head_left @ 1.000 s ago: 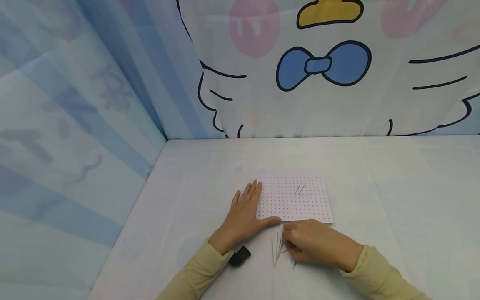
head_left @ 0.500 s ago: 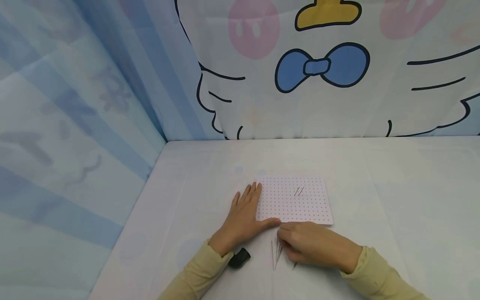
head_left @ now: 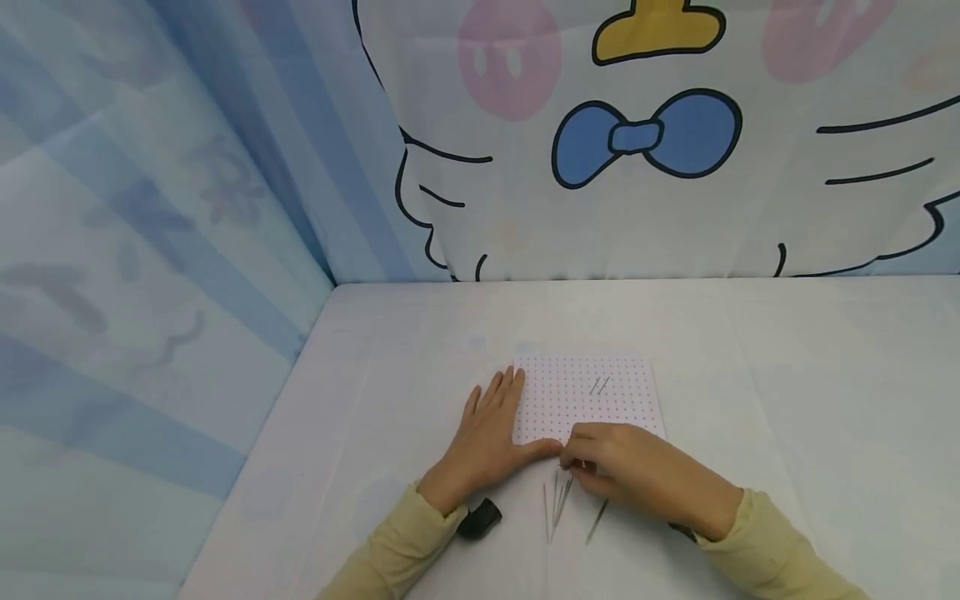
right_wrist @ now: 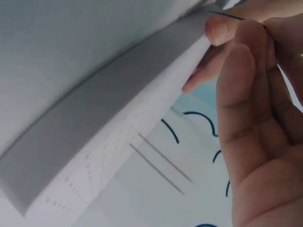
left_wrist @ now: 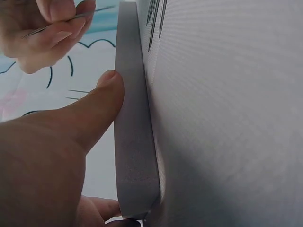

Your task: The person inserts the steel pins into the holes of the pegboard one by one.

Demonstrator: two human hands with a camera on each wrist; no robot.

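Board [head_left: 551,400], white, thick and slab-like, lies on the finely ribbed, pale table [head_left: 787,433]. At its nine o'clock edge I see the left hand [head_left: 483,433], fingers straight and slightly apart, thumb on the six o'clock side. Loose metal-grey needles [head_left: 560,509] lie toward six o'clock. From overhead the right hand [head_left: 626,462] mostly hides its slim needle [right_wrist: 226,15]; both wrist views show fingers pinching it. Dots in rows mark the board's face, where two thin rods [right_wrist: 157,169] stand at one o'clock.
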